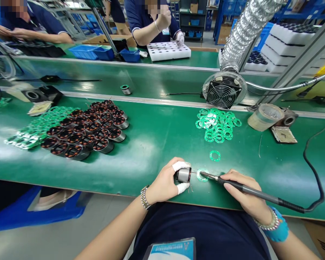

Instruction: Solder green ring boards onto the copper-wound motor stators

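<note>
My left hand point(169, 180), with white finger cots on thumb and finger, grips a motor stator point(184, 175) lying on its side, its thin wire leads pointing right. In my right hand point(245, 191) is a soldering iron point(249, 190), held like a pen. The iron's tip reaches a green ring-shaped circuit board point(202, 175) just right of the stator. One wire lead stretches toward that board; whether it touches is too small to tell. Another ring board point(215, 156) lies a little farther back on the green bench.
A pile of ring boards point(216, 122) lies behind. Rows of stators point(89, 130) stand at left beside laid-out green boards point(43, 124). A fume fan point(224, 92), a tub point(265, 117) and an iron stand point(285, 124) are at the back right. Co-workers point(154, 25) sit opposite.
</note>
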{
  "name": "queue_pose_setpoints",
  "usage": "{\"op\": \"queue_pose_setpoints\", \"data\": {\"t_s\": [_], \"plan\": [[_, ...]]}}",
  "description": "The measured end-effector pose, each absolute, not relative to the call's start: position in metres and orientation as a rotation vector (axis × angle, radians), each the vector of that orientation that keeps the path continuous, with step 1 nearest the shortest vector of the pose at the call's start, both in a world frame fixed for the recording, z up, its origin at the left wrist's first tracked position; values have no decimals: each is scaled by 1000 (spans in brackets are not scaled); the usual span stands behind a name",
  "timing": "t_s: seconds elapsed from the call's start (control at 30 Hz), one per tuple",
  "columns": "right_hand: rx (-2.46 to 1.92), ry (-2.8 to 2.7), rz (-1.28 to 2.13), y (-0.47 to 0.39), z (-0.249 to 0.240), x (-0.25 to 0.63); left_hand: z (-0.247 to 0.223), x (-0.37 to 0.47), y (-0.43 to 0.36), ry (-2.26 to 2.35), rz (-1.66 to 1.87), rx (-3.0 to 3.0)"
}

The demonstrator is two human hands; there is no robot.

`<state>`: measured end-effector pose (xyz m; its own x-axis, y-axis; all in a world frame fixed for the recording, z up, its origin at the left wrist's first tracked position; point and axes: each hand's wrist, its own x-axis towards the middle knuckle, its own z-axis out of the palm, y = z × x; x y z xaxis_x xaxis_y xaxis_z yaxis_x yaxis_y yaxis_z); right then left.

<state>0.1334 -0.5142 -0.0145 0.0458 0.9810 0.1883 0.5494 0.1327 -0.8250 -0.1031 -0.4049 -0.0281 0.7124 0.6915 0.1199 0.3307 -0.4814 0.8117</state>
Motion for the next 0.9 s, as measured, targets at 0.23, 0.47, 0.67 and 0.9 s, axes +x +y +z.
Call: {"op": "queue_pose_setpoints", "data": {"t_s": [0.23,0.47,0.67,0.9], "plan": [[-1597,-1578,512,-515,-5,156,-29,-103,-404,769,556,2104],[-1772,-1255,-225,-474,11,248,-29,-102,-406,792,568,2138],[-1775,-1339,-180,-447,18,298,-28,-102,-407,779,586,2141],[-1743,-1312,-50,-471,8,246,-28,-102,-407,787,563,2135]]}}
